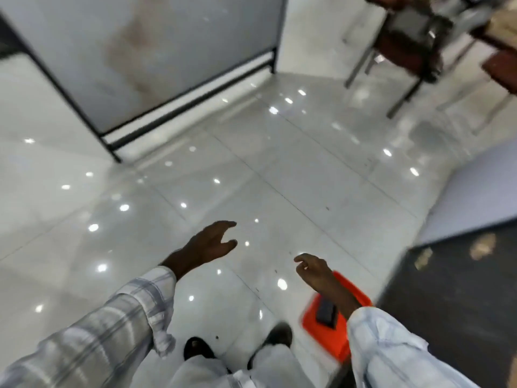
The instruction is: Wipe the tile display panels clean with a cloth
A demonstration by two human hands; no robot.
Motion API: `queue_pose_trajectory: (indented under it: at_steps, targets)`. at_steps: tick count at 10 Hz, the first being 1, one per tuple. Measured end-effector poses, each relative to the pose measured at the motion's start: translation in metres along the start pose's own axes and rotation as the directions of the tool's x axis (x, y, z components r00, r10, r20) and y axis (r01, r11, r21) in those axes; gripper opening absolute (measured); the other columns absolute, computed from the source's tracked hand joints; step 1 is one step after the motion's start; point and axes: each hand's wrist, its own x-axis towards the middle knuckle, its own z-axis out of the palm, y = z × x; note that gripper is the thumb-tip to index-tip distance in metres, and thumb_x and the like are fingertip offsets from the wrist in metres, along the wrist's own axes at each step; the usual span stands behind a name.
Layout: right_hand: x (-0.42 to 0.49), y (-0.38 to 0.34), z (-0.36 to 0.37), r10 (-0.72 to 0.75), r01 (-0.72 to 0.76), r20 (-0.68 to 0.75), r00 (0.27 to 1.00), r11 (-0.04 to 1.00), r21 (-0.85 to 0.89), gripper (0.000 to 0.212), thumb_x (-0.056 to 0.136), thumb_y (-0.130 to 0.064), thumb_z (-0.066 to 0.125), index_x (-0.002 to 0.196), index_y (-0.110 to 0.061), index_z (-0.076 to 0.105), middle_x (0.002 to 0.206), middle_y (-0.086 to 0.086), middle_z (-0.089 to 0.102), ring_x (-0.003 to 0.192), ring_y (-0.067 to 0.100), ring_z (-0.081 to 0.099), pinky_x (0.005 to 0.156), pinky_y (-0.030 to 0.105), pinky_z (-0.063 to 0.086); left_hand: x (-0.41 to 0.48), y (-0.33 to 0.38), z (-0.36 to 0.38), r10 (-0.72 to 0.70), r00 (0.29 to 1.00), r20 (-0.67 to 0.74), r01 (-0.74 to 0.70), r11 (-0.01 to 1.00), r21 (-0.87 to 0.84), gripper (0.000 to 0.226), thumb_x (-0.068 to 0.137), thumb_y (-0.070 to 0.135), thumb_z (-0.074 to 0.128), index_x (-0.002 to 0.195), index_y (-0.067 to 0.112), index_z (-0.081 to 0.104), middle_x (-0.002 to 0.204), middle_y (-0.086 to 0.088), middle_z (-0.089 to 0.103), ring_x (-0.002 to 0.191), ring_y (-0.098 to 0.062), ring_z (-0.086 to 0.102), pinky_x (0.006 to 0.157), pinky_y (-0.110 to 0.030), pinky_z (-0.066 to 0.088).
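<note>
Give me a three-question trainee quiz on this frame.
1. True or false: the left hand holds a cloth.
2. The tray on the floor near the right hand is: A) blue B) orange C) green
3. Fill in: the tile display panel stands in a ____ frame.
Key: 1 false, it holds nothing; 2 B; 3 black.

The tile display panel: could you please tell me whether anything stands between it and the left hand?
Nothing visible does: only glossy floor lies between the left hand and the tile display panel. That hand holds no cloth.
</note>
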Motion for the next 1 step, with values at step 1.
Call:
queue_pose_trajectory:
  at_steps: [1]
  targets:
    - [0.0148, -0.0745, 0.0158, -0.195, 0.194, -0.030, 0.980, 0.980, -0.035, 0.024, 0.092, -0.010, 0.064, 0.108, -0.024, 0.074, 0.104, -0.009, 0.072, 0.098, 0.019, 0.069, 0.094, 0.037, 0.053, -0.0402, -0.0373, -0.0418, -0.023, 0.987, -0.157, 0.016, 0.999, -0.044, 0.064, 0.091, 0.050, 0.073, 0.148, 0.032, 0.052, 0.118, 0.015, 0.059, 0.122, -0.018, 0.061, 0.104, -0.036, 0.049]
